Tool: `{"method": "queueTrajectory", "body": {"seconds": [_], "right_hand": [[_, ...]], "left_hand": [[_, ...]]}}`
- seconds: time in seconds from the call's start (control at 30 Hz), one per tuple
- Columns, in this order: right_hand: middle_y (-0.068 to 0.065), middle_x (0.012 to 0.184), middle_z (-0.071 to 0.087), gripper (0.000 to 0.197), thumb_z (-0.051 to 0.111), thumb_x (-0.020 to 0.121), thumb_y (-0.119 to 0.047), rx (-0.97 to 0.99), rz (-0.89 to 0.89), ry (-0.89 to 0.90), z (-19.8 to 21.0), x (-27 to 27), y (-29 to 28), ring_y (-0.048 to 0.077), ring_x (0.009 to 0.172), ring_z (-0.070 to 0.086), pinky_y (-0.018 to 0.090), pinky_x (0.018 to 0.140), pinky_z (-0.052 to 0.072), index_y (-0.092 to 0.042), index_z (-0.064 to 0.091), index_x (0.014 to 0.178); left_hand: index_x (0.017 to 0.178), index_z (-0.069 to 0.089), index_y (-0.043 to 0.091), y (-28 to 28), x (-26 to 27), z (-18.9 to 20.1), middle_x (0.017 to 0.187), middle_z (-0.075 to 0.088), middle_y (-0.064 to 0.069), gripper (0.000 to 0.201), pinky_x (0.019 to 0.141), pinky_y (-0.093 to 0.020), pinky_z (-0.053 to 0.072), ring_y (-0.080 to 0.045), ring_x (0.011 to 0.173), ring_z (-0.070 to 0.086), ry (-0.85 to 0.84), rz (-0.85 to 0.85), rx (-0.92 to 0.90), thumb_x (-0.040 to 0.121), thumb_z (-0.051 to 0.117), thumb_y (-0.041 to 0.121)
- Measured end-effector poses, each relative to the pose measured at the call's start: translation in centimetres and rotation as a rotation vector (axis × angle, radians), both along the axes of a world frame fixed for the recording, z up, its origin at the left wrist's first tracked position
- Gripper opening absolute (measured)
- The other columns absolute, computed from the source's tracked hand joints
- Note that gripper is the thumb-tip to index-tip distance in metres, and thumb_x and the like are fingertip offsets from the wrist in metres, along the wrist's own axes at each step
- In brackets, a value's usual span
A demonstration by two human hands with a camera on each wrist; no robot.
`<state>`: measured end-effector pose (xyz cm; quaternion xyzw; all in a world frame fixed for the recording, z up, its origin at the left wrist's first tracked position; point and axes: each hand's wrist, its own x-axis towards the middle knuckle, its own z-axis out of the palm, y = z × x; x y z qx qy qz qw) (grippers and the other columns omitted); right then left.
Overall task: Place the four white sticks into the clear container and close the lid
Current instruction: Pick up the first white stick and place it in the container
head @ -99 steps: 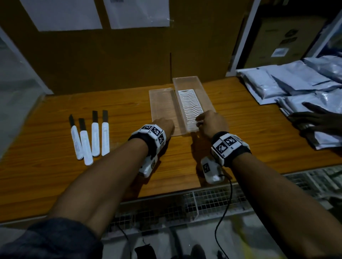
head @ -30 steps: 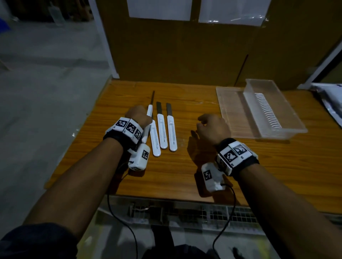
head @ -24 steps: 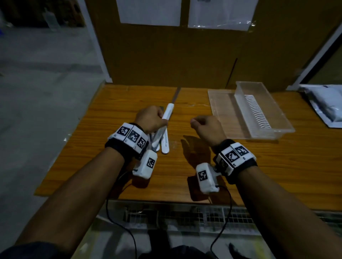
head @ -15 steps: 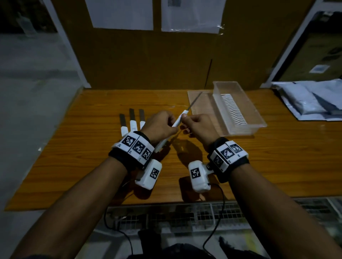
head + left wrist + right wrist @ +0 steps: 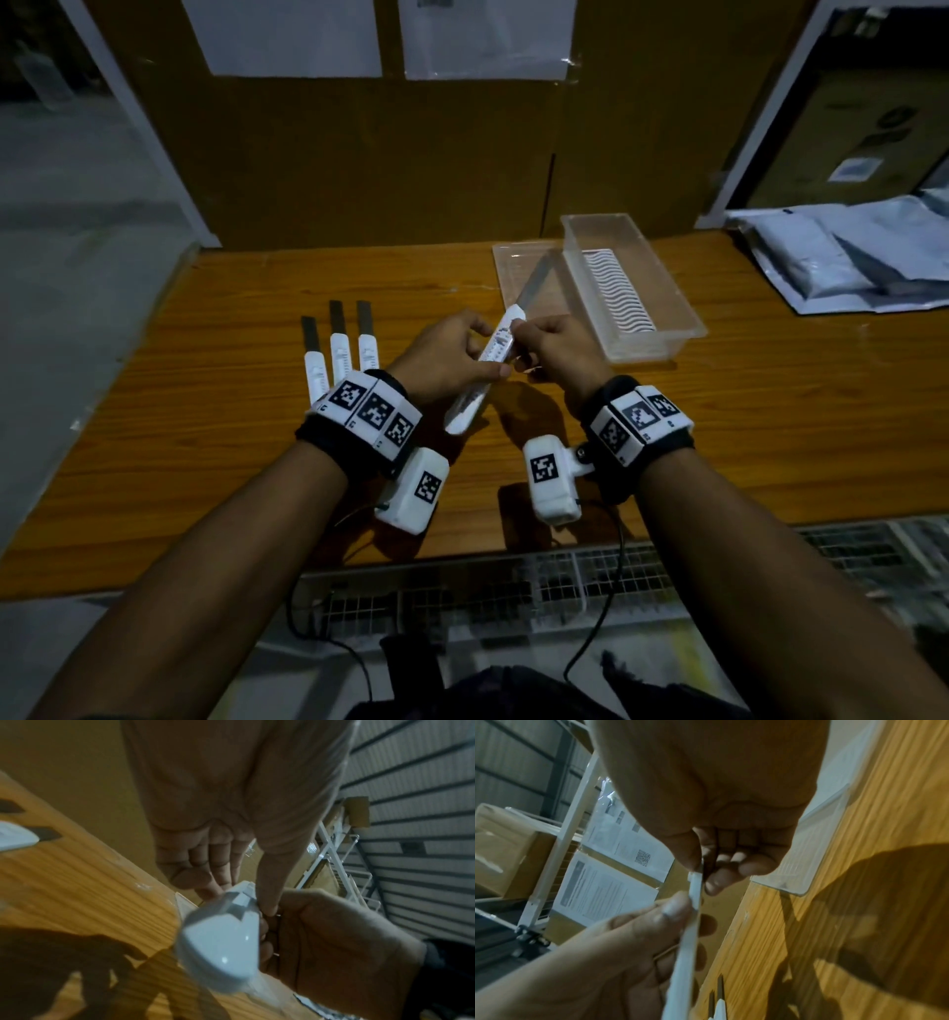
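One white stick (image 5: 485,367) with a dark strip at its far end is lifted over the table, slanting toward the clear container (image 5: 630,288). My left hand (image 5: 452,354) grips its white body (image 5: 221,935) and my right hand (image 5: 552,349) pinches its upper end (image 5: 695,882) with thumb and fingertips. Three other white sticks (image 5: 339,354) lie side by side on the table, left of my left hand and partly behind its wrist band. The container stands open at the back right, a white ribbed insert inside. Its clear lid (image 5: 518,267) lies flat beside it on the left.
The wooden table (image 5: 205,411) ends at a brown board wall (image 5: 385,169) with two papers taped on it. Grey plastic bags (image 5: 842,257) are piled at the far right. A wire grid shelf (image 5: 513,580) runs along the near table edge.
My left hand picked one stick off the row and carried it to the right. My right hand came in and took hold of its upper end. The view has swung right.
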<state>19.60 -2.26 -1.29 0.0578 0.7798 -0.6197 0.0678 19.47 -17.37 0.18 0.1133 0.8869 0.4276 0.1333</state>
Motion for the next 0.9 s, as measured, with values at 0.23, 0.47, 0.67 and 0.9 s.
{"method": "queueTrajectory", "body": {"seconds": [0.23,0.47,0.67,0.9], "right_hand": [[0.002,0.065,0.06,0.03,0.051,0.099,-0.022,0.025,0.005,0.041,-0.3,-0.4,0.6,0.013,0.053,0.05,0.025,0.05,0.039,-0.01,0.063,0.074],[0.009,0.097,0.068,0.028,0.051,0.098,-0.023,0.198,0.074,0.113,-1.0,0.2,-0.3,0.015,0.07,0.059,0.024,0.059,0.046,-0.007,0.06,0.12],[0.0,0.089,0.066,0.054,0.07,0.086,-0.029,0.382,0.214,0.285,-0.5,1.1,-1.9,0.018,0.078,0.066,0.042,0.073,0.057,-0.018,0.051,0.136],[-0.003,0.087,0.063,0.052,0.069,0.087,-0.024,0.394,0.171,0.328,-0.6,1.0,-2.2,0.012,0.072,0.062,0.037,0.066,0.056,-0.02,0.052,0.136]], "left_hand": [[0.104,0.062,0.009,0.0,-0.3,-0.2,0.073,0.062,0.002,0.02,0.045,-0.009,0.043,0.003,0.054,0.061,-0.112,0.027,0.19,0.085,0.066,0.003],[0.081,0.057,0.006,-1.2,-3.1,-0.2,0.079,0.064,-0.013,0.012,0.051,-0.025,0.049,-0.013,0.051,0.06,-0.218,0.372,0.413,0.084,0.067,0.001],[0.08,0.057,0.004,-1.5,-4.5,0.6,0.075,0.062,-0.013,0.01,0.045,-0.022,0.045,-0.012,0.046,0.055,-0.275,0.401,0.532,0.087,0.064,0.002],[0.086,0.055,0.007,-1.1,-4.9,1.2,0.074,0.057,-0.007,0.006,0.06,-0.026,0.048,-0.014,0.063,0.06,-0.284,0.432,0.652,0.092,0.056,0.005]]}}
